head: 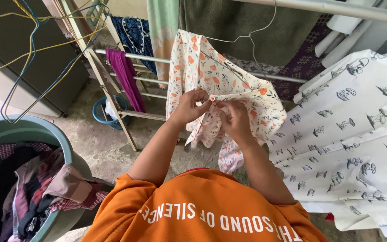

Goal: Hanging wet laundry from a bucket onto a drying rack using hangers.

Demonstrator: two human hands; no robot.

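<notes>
The hands' fingertips (211, 102) bunch over the floral shirt (229, 89), hiding what they pinch. The green tub (32, 134) is cut off by the left and bottom edges. The mushroom-print cloth (350, 148) runs off the right edge. The wire hanger (258, 31) hook is partly hidden behind the rail (337, 8).

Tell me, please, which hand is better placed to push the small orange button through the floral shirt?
Probably the left. The left hand has its fingertips at the orange button on the floral shirt, while the right hand pinches the cloth just beside it and can steady the edge.
</notes>
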